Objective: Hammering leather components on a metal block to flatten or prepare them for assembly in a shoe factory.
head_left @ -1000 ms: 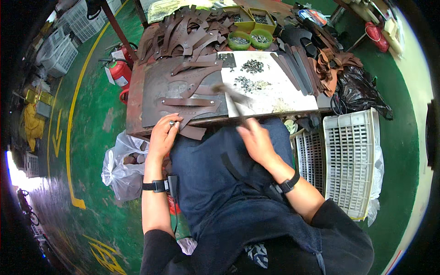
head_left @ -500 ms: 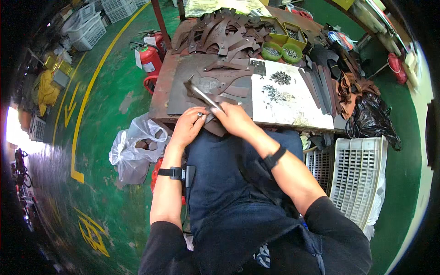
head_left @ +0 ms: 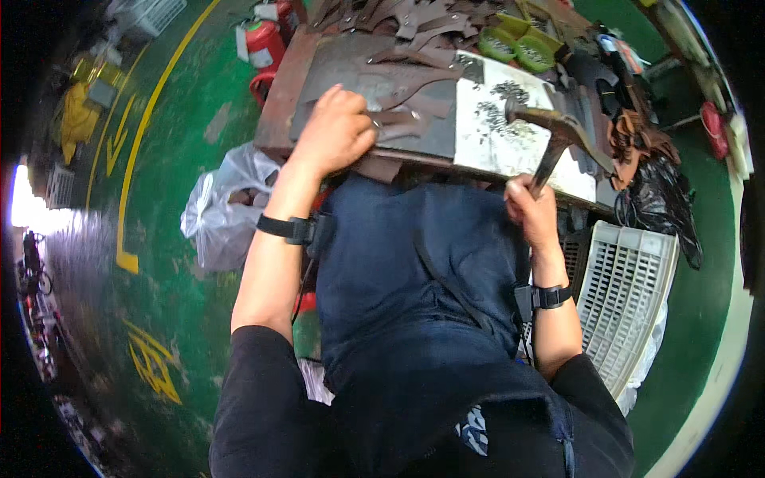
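My right hand (head_left: 532, 209) is wrapped around the lower handle of a hammer (head_left: 559, 131), which stands raised in front of the white board's near edge. The hammer's metal head is at the top, above the board. My left hand (head_left: 339, 131) is over the dark work mat (head_left: 327, 72), back upward and fingers curled. Its fingertips are hidden, so I cannot tell what is in them. Touching its right side is a brown leather piece (head_left: 402, 123). Below it, a brown flap (head_left: 376, 168) hangs at the table edge. Further cut leather pieces (head_left: 410, 80) lie on the mat.
Small dark metal bits (head_left: 514, 89) are scattered on the white board (head_left: 478, 147). Green bowls (head_left: 534, 54) and heaped leather parts (head_left: 406, 20) stand behind. A white crate (head_left: 625, 271) is at the right, a plastic bag (head_left: 219, 211) and fire extinguisher (head_left: 261, 46) at the left.
My hands have moved apart. The right swung the hammer from the mat to the right and now holds it upright; the left moved forward over the mat. The view has shifted.
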Available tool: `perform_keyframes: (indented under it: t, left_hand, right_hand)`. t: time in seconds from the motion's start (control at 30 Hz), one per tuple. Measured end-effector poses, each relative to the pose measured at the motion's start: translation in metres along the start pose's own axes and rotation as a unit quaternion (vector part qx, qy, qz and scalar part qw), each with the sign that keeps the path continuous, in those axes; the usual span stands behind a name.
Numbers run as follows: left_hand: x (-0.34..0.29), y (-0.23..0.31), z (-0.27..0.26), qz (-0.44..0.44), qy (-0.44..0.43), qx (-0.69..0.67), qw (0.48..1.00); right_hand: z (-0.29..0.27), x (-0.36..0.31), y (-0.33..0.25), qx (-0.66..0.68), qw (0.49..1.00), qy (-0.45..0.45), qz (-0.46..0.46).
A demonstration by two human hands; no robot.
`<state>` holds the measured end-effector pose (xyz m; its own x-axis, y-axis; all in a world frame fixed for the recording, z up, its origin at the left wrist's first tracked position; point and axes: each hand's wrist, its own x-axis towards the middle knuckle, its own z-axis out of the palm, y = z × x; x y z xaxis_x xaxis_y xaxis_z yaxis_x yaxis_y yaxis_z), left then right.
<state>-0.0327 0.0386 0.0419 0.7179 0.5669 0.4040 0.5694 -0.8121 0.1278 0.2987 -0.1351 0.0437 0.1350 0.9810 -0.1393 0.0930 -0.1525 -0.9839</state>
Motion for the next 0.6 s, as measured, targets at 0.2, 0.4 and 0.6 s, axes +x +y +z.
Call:
perform_keyframes:
  t: [0.2, 0.4, 0.6]
  left_hand:
    - [-0.159, -0.003, -0.015, -0.377, 0.227, -0.138, 0.887]
    - [-0.284, 0.044, 0.087, -0.634, 0.179, -0.187, 0.729]
    - [-0.348, 0.056, 0.16, -0.66, 0.029, -0.358, 0.66]
  right_hand:
    - [-0.014, 0.005, 0.017, 0.105, 0.993, -0.039, -0.022]
    - [-0.006, 0.012, 0.016, 0.098, 0.994, -0.043, -0.017]
    - [-0.027, -0.008, -0.012, 0.031, 0.999, -0.009, -0.002]
